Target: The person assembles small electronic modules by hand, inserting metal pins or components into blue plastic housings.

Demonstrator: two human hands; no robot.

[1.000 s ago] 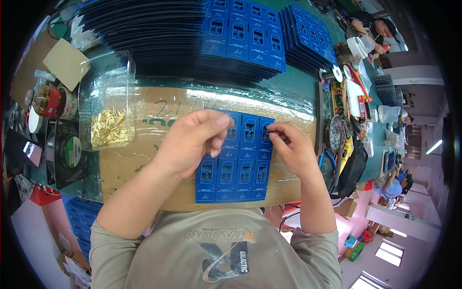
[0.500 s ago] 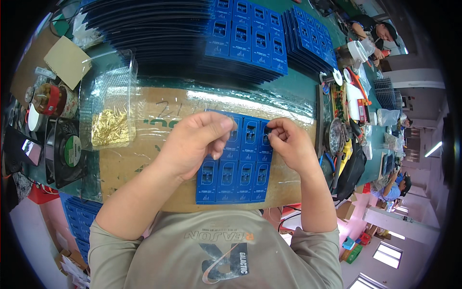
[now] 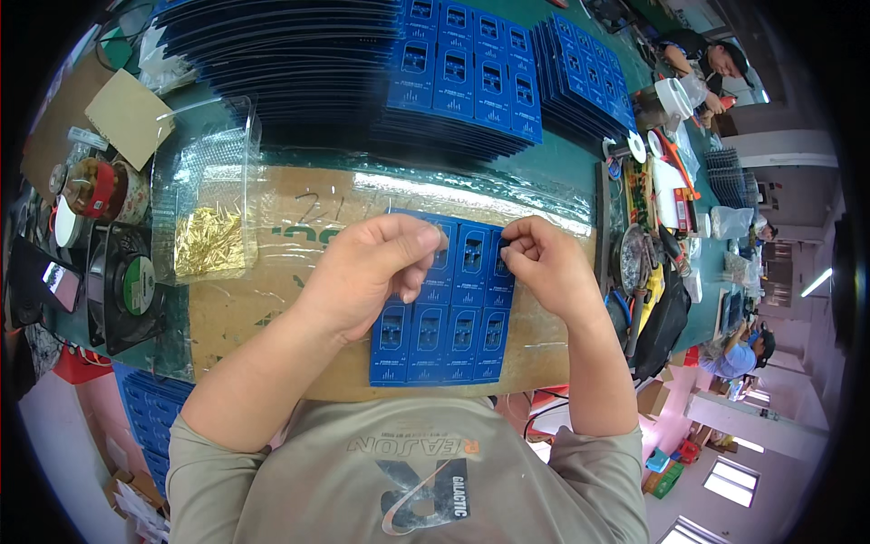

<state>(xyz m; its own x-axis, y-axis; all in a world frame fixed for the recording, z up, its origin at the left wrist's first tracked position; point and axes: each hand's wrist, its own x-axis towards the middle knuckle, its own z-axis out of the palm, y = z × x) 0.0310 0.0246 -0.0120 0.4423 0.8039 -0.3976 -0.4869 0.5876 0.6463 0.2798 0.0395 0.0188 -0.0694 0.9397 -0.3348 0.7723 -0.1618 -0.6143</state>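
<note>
A blue circuit board panel (image 3: 439, 344), divided into several identical sections with dark cutouts, lies flat on a brown cardboard sheet (image 3: 245, 313) in front of my body. Over its upper left part is my left hand (image 3: 385, 263), fingers curled and thumb pressed against them; whatever they hold is hidden. My right hand (image 3: 544, 263) pinches at the panel's upper right corner. Something small and dark shows at those fingertips, too small to name. Left of my left hand, a clear plastic tray (image 3: 163, 204) holds a heap of thin gold-coloured pins (image 3: 210, 240).
Tall stacks of blue panels (image 3: 467, 82) stand at the back, with another stack (image 3: 584, 72) to their right. A black fan (image 3: 122, 286) and a jar (image 3: 104, 189) stand at left. Tools and tape rolls (image 3: 637, 145) crowd the right side. Two other people sit farther right.
Both hands keep almost the same places and grips. My right hand's fingers have shifted very slightly at the panel's corner.
</note>
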